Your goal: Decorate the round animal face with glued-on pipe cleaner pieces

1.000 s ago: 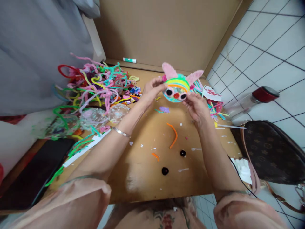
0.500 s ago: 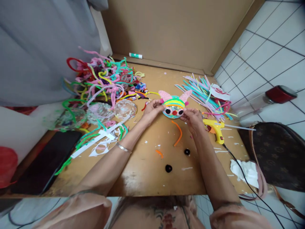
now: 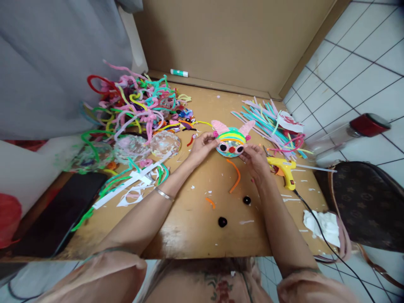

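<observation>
A round craft face (image 3: 232, 136) with pink ears, green and yellow bands, black-and-white eyes and a red nose is held upright above the table. My left hand (image 3: 203, 147) pinches its left edge beside one eye. At the opposite edge, my right hand (image 3: 255, 158) grips it near the other eye, fingertips partly behind it. An orange pipe cleaner (image 3: 235, 176) lies just below the face, with a shorter orange piece (image 3: 210, 202) nearer me. Two black round pieces, one (image 3: 246, 200) below my right hand and one (image 3: 222, 221) closer to the front edge, rest on the table.
Tangled pipe cleaners (image 3: 139, 101) and clear discs (image 3: 164, 144) cover the left. Straight pipe cleaners (image 3: 265, 120) lie back right. A yellow glue gun (image 3: 284, 168) with a cord, white tissue (image 3: 323, 225), brown bag (image 3: 372, 206) and red-lidded bottle (image 3: 369, 125) are right; a black tablet (image 3: 66, 210) lies left.
The view has shifted very slightly. Both hands still hold the craft face in nearly the same position.
</observation>
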The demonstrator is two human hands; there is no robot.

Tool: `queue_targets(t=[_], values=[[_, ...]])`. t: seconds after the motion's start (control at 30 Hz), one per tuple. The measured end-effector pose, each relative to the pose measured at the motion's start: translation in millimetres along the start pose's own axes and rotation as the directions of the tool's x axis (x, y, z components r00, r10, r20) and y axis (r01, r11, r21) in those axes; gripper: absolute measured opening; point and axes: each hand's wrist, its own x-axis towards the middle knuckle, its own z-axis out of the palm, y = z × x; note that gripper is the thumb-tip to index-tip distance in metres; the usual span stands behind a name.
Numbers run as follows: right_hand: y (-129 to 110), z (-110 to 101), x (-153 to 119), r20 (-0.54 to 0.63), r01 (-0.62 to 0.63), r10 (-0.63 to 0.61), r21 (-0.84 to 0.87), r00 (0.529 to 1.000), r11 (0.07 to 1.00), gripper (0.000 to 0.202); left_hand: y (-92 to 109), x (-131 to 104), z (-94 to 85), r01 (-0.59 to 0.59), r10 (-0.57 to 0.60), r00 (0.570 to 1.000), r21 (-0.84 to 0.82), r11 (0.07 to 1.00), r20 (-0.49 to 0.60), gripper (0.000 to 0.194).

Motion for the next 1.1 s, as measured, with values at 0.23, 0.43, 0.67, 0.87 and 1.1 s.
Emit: queue_targets(t=[0.23,0.43,0.67,0.87,1.1], values=[[-2,-1,-1,-0.009,-0.035,0.036,0.057,0.999,0.998,0.042,-1,3,-2.6,-0.007,0.007,0.999,0.011,1.000,0.031,0.034],[-3,-3,-1,0.008,-0.043,0.043,0.086,0.999,0.995,0.039,-5,9,-6.4,0.004,-0.004,1.000,-0.005,1.000,0.028,0.035],[1,-4,1,0.012,-0.017,0.016,0.090,1.000,0.996,0.038,-7,8,-7.7,0.008,-0.009,1.000,0.013,1.000,0.022,0.032],[4,-5,3,0.019,-0.001,-0.001,0.106,1.000,0.994,0.039,-7,9,-8.6,-0.015,0.014,1.000,0.032,0.999,0.023,0.034],[3,-7,3,0.044,-0.056,0.049,0.161,0.998,0.985,0.040,-11,10,-9.5,-0.040,0.038,0.999,0.058,0.998,0.033,0.036]])
